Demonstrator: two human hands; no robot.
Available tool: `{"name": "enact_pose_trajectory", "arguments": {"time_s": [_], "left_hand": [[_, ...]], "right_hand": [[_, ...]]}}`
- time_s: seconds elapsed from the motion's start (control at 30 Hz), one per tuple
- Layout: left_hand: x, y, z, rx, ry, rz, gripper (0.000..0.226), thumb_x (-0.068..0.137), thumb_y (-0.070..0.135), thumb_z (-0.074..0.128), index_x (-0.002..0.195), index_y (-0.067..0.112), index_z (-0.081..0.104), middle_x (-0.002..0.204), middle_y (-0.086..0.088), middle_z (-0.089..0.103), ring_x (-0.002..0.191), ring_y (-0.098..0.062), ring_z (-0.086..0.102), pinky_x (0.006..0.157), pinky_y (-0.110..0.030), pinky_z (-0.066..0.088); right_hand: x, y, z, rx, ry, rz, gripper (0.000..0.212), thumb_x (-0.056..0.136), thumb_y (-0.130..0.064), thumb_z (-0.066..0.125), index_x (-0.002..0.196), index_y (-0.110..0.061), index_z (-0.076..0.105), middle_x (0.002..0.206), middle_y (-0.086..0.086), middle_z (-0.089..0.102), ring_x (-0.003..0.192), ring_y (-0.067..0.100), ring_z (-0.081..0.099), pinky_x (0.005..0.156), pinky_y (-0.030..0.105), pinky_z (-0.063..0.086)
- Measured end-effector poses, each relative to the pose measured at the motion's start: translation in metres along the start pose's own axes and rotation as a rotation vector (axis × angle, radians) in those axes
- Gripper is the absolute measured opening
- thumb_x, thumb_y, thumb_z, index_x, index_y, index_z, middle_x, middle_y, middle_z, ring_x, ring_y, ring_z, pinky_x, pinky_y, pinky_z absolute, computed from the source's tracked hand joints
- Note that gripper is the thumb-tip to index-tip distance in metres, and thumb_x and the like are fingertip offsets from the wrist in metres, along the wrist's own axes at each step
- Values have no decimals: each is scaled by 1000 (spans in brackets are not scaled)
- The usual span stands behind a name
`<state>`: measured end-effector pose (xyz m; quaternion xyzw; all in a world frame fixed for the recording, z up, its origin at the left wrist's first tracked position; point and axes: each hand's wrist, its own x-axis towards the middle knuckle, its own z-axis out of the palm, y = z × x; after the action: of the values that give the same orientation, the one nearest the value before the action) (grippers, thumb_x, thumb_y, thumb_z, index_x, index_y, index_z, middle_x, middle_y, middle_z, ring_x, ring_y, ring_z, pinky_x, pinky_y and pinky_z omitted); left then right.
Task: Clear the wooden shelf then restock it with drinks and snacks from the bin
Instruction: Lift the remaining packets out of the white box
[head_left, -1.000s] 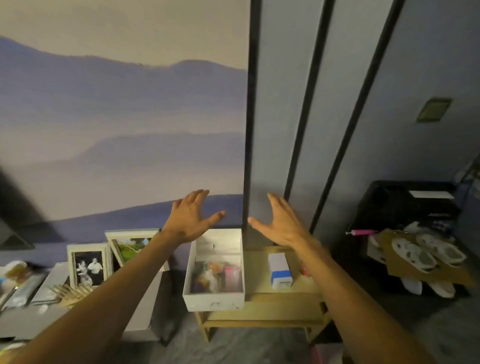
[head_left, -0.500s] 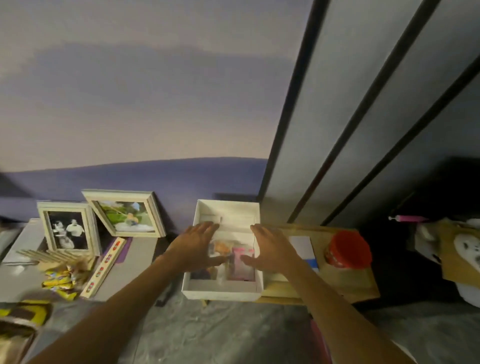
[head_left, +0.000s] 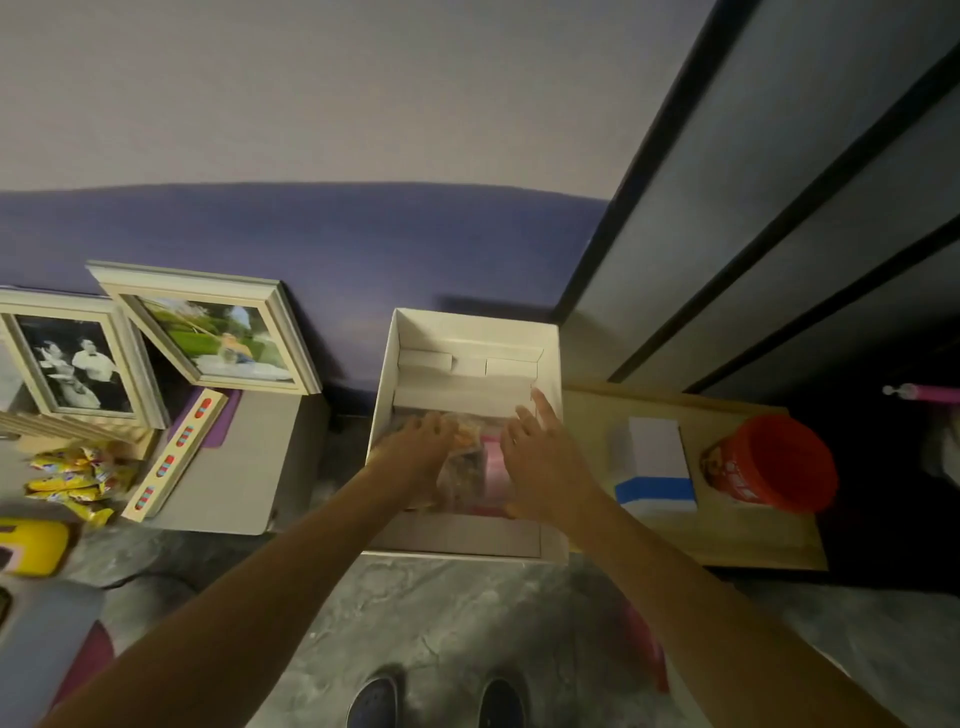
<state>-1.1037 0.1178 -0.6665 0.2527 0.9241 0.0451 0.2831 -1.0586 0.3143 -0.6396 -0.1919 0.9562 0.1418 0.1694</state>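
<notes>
- Both hands inside white bin (head_left: 551, 364), which sits on left end of wooden shelf (head_left: 753, 540). Left hand (head_left: 415, 447) and right hand (head_left: 540, 462) lie flat with fingers spread on snack packets (head_left: 462, 467); no grip closed on anything yet.
- Risk: bin overhangs shelf's left edge; pressing or tugging could tip it to floor.
- Risk: loose, slippery packets may slide out if scooped together.
- Risk: red tub (head_left: 774, 467) and blue-striped box (head_left: 655, 467) not yet cleared; right elbow could knock them.

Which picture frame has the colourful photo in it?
The tilted picture frame nearer the white box. Its photo is green and bright, while the upright frame left of it holds a black-and-white photo.
</notes>
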Motion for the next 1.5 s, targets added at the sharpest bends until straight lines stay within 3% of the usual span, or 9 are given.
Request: {"name": "enact_pose_trajectory", "arguments": {"time_s": [0.07, 0.2, 0.5, 0.7, 0.93, 1.13, 1.23, 1.33, 1.5], "left_hand": [[5, 0, 1, -36, -22, -24, 103, 75, 44, 90, 158, 21, 34, 160, -8, 43, 144, -35, 46, 116, -50, 44], [7, -5, -1, -50, 21, -40, 91, 79, 46, 88, 153, 23, 41, 151, -6, 52, 135, -31, 56, 112, -49, 49], [1, -15, 0, -56, 94, -1, 85, 83, 35, 87, 153, 22, 41, 151, -5, 53, 135, -31, 56, 111, -52, 50], [1, -14, -15, -217, 187, -3, 42, 90, 26, 80, 129, 19, 67, 123, -4, 71, 108, -24, 67, 98, -36, 54], [-35, -18, -78, -448, 338, -85, 42, 84, 27, 87, 123, 25, 73, 114, 1, 74, 101, -22, 70, 93, -34, 57], [-98, -7, -177, -511, 523, -64, 32, 85, 19, 86, 111, 31, 73, 90, 13, 67, 88, -18, 68, 72, -16, 50], [-139, 13, -244, -544, 622, -44, 26, 84, 11, 85, 108, 20, 78, 82, 8, 71, 83, -24, 69, 67, -18, 47], [-174, 35, -302, -522, 696, 26, 28, 84, 9, 83, 112, 14, 79, 80, 10, 72, 81, -23, 71, 65, -22, 51], [-200, 65, -359, -589, 721, 134, 34, 84, 5, 83, 97, 35, 75, 76, 20, 75, 65, 9, 67, 66, -23, 55]], "right_hand": [[9, -3, 1, 2, -130, 15, 73, 91, -63, 69, 142, -12, 60, 144, 13, 63, 140, 33, 52, 128, 56, 23], [24, -10, 10, 249, -252, 142, 111, 47, -71, 97, 140, -23, 61, 122, -1, 71, 107, 22, 70, 94, 41, 60], [37, 1, 14, 319, -255, 117, 40, 89, -16, 79, 127, -22, 70, 123, 3, 65, 106, 26, 65, 98, 41, 56], [42, 1, 6, 567, -313, 124, 55, 70, -26, 96, 119, -20, 71, 110, 1, 72, 99, 22, 69, 94, 43, 60], [6, 32, -38, 883, -37, 215, 33, 79, -23, 91, 104, -15, 71, 91, 4, 71, 82, 26, 69, 69, 32, 55], [-50, 71, -116, 1191, 213, 346, 55, 70, -44, 98, 109, -25, 64, 100, -4, 66, 87, 18, 63, 61, 22, 42], [-85, 91, -178, 1268, 334, 362, 48, 77, -36, 96, 107, -13, 66, 97, 1, 68, 84, 15, 64, 55, 11, 42], [-122, 104, -233, 1315, 449, 366, 46, 78, -34, 95, 111, -14, 69, 101, -1, 71, 89, 11, 67, 62, 15, 48], [-184, 119, -278, 1395, 633, 457, 49, 79, -30, 95, 120, -17, 70, 106, -7, 73, 99, 14, 71, 79, 31, 63]]}}
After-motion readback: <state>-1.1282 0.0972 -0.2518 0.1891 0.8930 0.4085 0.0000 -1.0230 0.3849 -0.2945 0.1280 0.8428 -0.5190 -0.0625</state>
